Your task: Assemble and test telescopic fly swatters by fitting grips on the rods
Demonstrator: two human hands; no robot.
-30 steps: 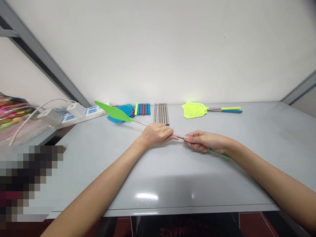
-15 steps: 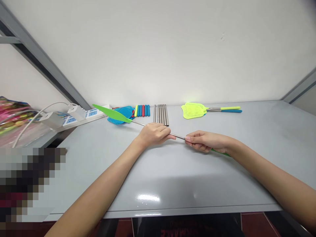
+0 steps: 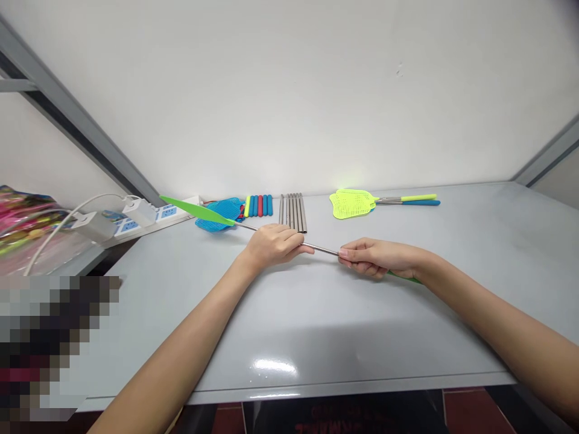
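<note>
On my feed, both of the person's hands are on 1 green fly swatter point(image 3: 198, 210), set apart with a length of bare metal between them. The left hand point(image 3: 271, 246) is closed around the steel shaft point(image 3: 322, 249). The right hand point(image 3: 377, 258) pinches that shaft with its fingertips point(image 3: 344, 254), and the swatter's green handle point(image 3: 404, 277) shows just below that hand.

I read the long axis as running across the counter point(image 3: 353, 381), at a slight slant to the front edge: the flat head points to the back-left corner, and the handle end lies toward the right. The left hand is nearer the head, the right nearer the handle.

Beyond the head, a power strip point(image 3: 169, 212) lies near the back-left corner. Along the back edge sit a blue swatter head point(image 3: 216, 216), a row of foam grips point(image 3: 259, 205) and a row of steel rods point(image 3: 293, 212). Further right lies a yellow swatter head point(image 3: 350, 204), with 2 handles point(image 3: 418, 199), 1 yellow and 1 blue.
</note>
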